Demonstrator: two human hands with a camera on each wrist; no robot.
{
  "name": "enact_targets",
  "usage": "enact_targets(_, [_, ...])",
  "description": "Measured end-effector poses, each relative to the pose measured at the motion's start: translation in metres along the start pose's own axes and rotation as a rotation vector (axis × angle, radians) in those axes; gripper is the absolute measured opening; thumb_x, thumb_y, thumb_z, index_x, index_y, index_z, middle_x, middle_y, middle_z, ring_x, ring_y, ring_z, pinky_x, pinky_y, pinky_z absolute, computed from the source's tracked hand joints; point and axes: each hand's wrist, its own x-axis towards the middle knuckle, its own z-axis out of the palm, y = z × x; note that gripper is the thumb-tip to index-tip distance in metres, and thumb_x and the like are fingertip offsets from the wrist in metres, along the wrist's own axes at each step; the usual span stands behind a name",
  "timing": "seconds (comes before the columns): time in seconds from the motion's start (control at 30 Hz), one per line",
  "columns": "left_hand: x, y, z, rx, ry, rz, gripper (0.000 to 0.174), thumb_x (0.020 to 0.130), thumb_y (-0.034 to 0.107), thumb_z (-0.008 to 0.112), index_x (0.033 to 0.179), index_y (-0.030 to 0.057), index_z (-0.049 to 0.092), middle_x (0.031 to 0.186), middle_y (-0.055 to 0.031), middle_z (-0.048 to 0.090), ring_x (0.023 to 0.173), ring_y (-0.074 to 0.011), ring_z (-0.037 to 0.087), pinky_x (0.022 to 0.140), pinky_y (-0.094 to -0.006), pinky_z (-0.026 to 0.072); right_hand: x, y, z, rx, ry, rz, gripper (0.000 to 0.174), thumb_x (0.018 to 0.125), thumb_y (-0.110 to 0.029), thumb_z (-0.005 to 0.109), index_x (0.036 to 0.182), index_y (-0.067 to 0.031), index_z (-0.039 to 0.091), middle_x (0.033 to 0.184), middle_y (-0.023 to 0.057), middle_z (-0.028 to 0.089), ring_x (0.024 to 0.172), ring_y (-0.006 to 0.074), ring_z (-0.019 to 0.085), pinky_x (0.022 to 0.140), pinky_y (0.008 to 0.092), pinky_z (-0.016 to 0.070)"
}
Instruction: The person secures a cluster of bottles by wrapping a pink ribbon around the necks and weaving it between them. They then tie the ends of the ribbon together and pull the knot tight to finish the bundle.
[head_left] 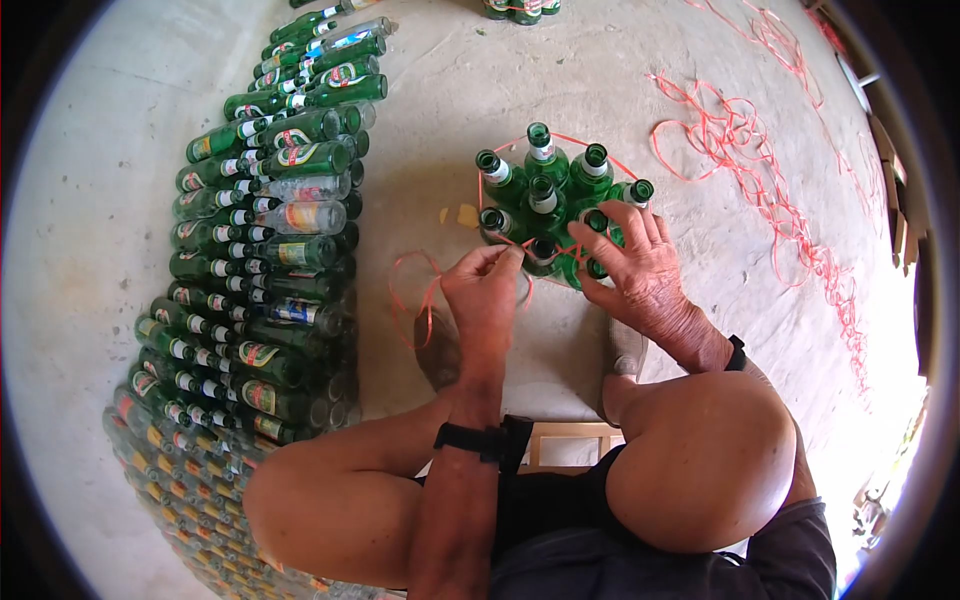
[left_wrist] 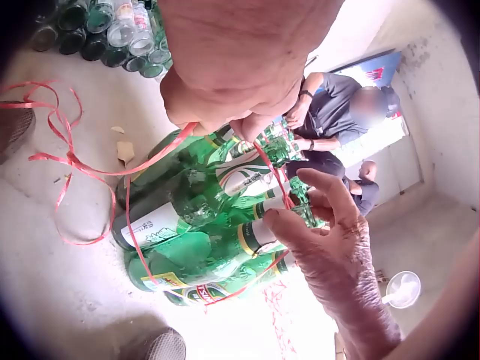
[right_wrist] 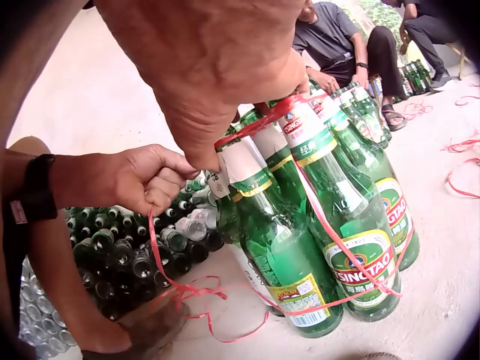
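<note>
Several green beer bottles (head_left: 565, 180) stand upright in a tight cluster on the floor between the feet. Red plastic string (left_wrist: 176, 141) runs round the cluster, both low on the bodies and up at the necks. My left hand (head_left: 485, 290) pinches the string at the near left side of the cluster, and a loose tail hangs below the fingers. My right hand (head_left: 645, 270) grips bottle necks on the near right, thumb and fingers bent about them. In the right wrist view, string stretches across the necks beside that hand (right_wrist: 217, 67); part of its grip is hidden.
Many bottles (head_left: 315, 160) lie stacked in long rows at the left. Tangled red string (head_left: 740, 140) spreads over the floor at the right. Another bottle cluster (head_left: 525, 10) stands at the far edge. A seated person (left_wrist: 337, 112) is opposite, and a wooden stool (head_left: 570, 430) is beneath me.
</note>
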Motion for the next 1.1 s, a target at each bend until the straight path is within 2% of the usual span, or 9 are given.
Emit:
enact_targets(0.07, [0.0, 0.001, 0.0, 0.01, -0.003, -0.012, 0.018, 0.09, 0.014, 0.084, 0.096, -0.0029, 0.078, 0.084, -0.0018, 0.072, 0.067, -0.0064, 0.058, 0.049, -0.0248, 0.0403, 0.002, 0.002, 0.005, -0.017, 0.055, -0.132, 0.046, 0.073, -0.015, 0.081, 0.118, -0.0137, 0.072, 0.125, 0.0074, 0.06, 0.121, 0.0282, 0.06, 0.1, 0.0479, 0.0503])
enact_targets(0.17, [0.003, -0.006, -0.001, -0.032, -0.027, 0.045, 0.016, 0.09, 0.011, 0.083, 0.096, -0.0033, 0.079, 0.086, -0.0024, 0.073, 0.071, -0.0074, 0.06, 0.058, -0.0239, 0.0443, 0.003, -0.002, 0.003, -0.023, -0.027, -0.197, 0.041, 0.073, -0.013, 0.077, 0.114, -0.012, 0.074, 0.124, 0.0059, 0.061, 0.121, 0.0262, 0.059, 0.1, 0.0478, 0.0496])
enact_targets(0.27, [-0.002, 0.006, -0.001, 0.014, -0.018, -0.039, 0.014, 0.091, 0.008, 0.083, 0.097, -0.004, 0.078, 0.089, -0.0037, 0.074, 0.076, -0.0085, 0.062, 0.067, -0.0231, 0.0464, 0.002, 0.001, 0.007, -0.033, -0.004, -0.206, 0.043, 0.073, -0.012, 0.076, 0.116, -0.0115, 0.074, 0.12, 0.0045, 0.062, 0.122, 0.0262, 0.059, 0.101, 0.0468, 0.0486])
enact_targets(0.37, [0.002, -0.002, -0.002, -0.033, -0.042, -0.011, 0.014, 0.092, 0.007, 0.082, 0.098, -0.0047, 0.078, 0.091, -0.0046, 0.075, 0.078, -0.0088, 0.063, 0.069, -0.0233, 0.0465, 0.005, -0.004, 0.004, -0.031, -0.019, -0.173, 0.044, 0.072, -0.012, 0.075, 0.116, -0.0105, 0.075, 0.117, 0.0037, 0.063, 0.122, 0.0261, 0.058, 0.1, 0.0457, 0.0479])
enact_targets(0.57, [0.005, -0.007, -0.004, -0.065, -0.059, -0.013, 0.014, 0.092, 0.008, 0.083, 0.099, -0.0039, 0.078, 0.091, -0.0039, 0.075, 0.079, -0.0082, 0.063, 0.069, -0.0229, 0.0462, 0.004, -0.004, 0.008, -0.069, -0.016, -0.194, 0.044, 0.072, -0.014, 0.075, 0.116, -0.0103, 0.075, 0.116, 0.0029, 0.062, 0.121, 0.0261, 0.057, 0.101, 0.0455, 0.0464])
enact_targets(0.67, [0.005, -0.004, -0.006, -0.042, -0.08, 0.012, 0.014, 0.092, 0.008, 0.082, 0.099, -0.004, 0.079, 0.089, -0.003, 0.075, 0.076, -0.0069, 0.062, 0.065, -0.0226, 0.046, 0.002, -0.005, 0.01, -0.047, -0.042, -0.17, 0.047, 0.071, -0.01, 0.077, 0.118, -0.0119, 0.074, 0.117, 0.003, 0.061, 0.124, 0.028, 0.056, 0.104, 0.0491, 0.0443])
enact_targets(0.77, [0.007, -0.003, -0.01, 0.0, -0.134, 0.092, 0.013, 0.092, 0.007, 0.08, 0.099, -0.0039, 0.079, 0.087, -0.0015, 0.074, 0.073, -0.0053, 0.061, 0.061, -0.0224, 0.0452, 0.001, -0.005, 0.012, -0.059, -0.042, -0.17, 0.046, 0.071, -0.01, 0.076, 0.118, -0.0117, 0.074, 0.115, 0.003, 0.061, 0.124, 0.0279, 0.055, 0.104, 0.0486, 0.0436])
enact_targets(0.87, [0.007, -0.002, -0.014, 0.069, -0.158, 0.12, 0.012, 0.093, 0.007, 0.078, 0.098, -0.0036, 0.079, 0.085, -0.0001, 0.073, 0.072, -0.0045, 0.06, 0.06, -0.0221, 0.0448, 0.006, -0.007, 0.004, -0.082, -0.048, -0.191, 0.04, 0.074, -0.014, 0.074, 0.114, -0.01, 0.074, 0.112, 0.0033, 0.06, 0.121, 0.0262, 0.056, 0.1, 0.0456, 0.0459])
enact_targets(1.1, [0.005, 0.0, -0.014, 0.062, -0.162, 0.102, 0.012, 0.094, 0.008, 0.077, 0.099, -0.0035, 0.079, 0.084, 0.0008, 0.071, 0.072, -0.0043, 0.059, 0.06, -0.0219, 0.0444, 0.012, -0.005, 0.002, -0.074, -0.05, -0.229, 0.034, 0.074, -0.014, 0.073, 0.108, -0.0098, 0.073, 0.108, 0.0039, 0.059, 0.119, 0.0262, 0.056, 0.1, 0.0456, 0.0464])
